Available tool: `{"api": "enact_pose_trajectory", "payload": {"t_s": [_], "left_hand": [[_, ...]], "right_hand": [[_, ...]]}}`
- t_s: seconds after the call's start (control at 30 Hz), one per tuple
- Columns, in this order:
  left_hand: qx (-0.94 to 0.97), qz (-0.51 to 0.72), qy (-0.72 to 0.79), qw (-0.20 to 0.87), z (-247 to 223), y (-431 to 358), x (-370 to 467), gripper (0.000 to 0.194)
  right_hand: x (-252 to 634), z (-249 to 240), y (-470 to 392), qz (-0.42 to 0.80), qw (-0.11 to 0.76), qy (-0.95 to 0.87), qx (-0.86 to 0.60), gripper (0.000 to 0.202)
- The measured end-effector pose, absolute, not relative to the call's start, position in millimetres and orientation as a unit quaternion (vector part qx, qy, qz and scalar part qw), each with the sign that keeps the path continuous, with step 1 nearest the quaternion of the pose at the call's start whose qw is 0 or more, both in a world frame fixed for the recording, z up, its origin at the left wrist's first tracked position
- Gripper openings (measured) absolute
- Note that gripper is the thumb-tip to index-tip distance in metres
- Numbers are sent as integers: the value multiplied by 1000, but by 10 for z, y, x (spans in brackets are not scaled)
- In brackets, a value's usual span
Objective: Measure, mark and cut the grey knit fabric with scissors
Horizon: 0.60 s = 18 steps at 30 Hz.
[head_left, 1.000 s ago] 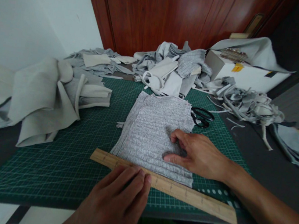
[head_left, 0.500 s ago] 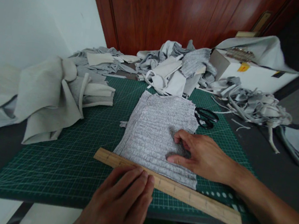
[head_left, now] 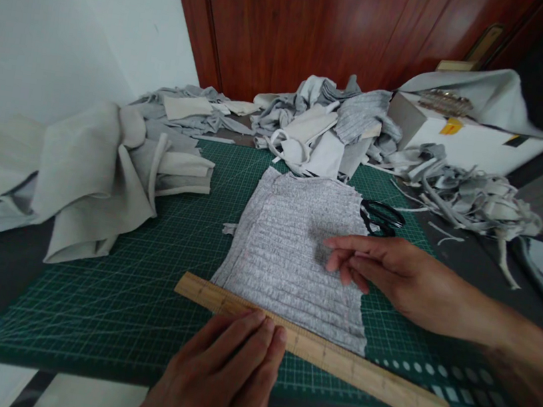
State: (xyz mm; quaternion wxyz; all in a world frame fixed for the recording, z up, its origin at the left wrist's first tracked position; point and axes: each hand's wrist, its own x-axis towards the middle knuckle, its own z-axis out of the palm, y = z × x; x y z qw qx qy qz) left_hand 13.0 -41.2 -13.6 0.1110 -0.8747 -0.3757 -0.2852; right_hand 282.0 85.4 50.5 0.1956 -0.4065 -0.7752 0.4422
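A grey ribbed knit fabric piece (head_left: pixel 297 234) lies flat on a green cutting mat (head_left: pixel 144 320). Along its near edge runs a wooden ruler (head_left: pixel 368 375), tilted down to the right. My left hand (head_left: pixel 228 366) has its fingers together, gripping the ruler at the middle; the thumb is hidden. Just above the fabric's right side hovers my right hand (head_left: pixel 387 274), loosely curled with the index finger stretched out and nothing in it. Black-handled scissors (head_left: pixel 381 215) lie beyond that hand, at the fabric's right edge, blades hidden.
Large pale fabric pieces (head_left: pixel 89 171) spread over the mat's left side. A pile of grey scraps (head_left: pixel 313 125) lies at the back, and tangled strips (head_left: pixel 479 199) at the right. Behind them stands a white box (head_left: pixel 472 144) with cloth on top. The table's front edge is near me.
My right hand has lifted off the fabric and shifted slightly right, its thumb drawing in toward the fingers. My left hand stays on the ruler. The camera view has moved slightly.
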Motion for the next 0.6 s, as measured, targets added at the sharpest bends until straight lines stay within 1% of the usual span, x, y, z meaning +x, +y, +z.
{"api": "enact_pose_trajectory", "payload": {"t_s": [0.07,0.13,0.2,0.23,0.3,0.4,0.47,0.5,0.53,0.6], "left_hand": [[-875,-286,-375,111,-135,-413,135,29],[-875,-284,-376,107,-138,-412,135,30],[-875,-287,-374,110,-148,-408,132,30],[-875,-287,-373,111,-156,-405,130,30],[-876,-287,-371,112,-176,-401,126,31],[-876,-288,-369,118,-218,-400,115,31],[-875,-292,-367,123,-249,-406,101,30],[-875,-293,-365,124,-261,-409,94,30],[-875,-295,-363,126,-270,-412,86,30],[-877,-292,-361,124,-272,-416,77,30]], "right_hand": [[2738,520,804,525,221,-722,-393,39],[2658,533,768,595,234,-666,-384,54],[2590,542,752,647,230,-617,-386,65],[2560,544,752,668,223,-597,-385,67],[2512,534,762,698,208,-574,-375,58],[2459,488,777,720,213,-565,-342,31],[2430,452,774,735,221,-550,-328,26],[2413,437,769,745,223,-538,-325,29],[2394,426,762,754,220,-526,-326,37],[2348,415,751,764,218,-506,-336,59]]}}
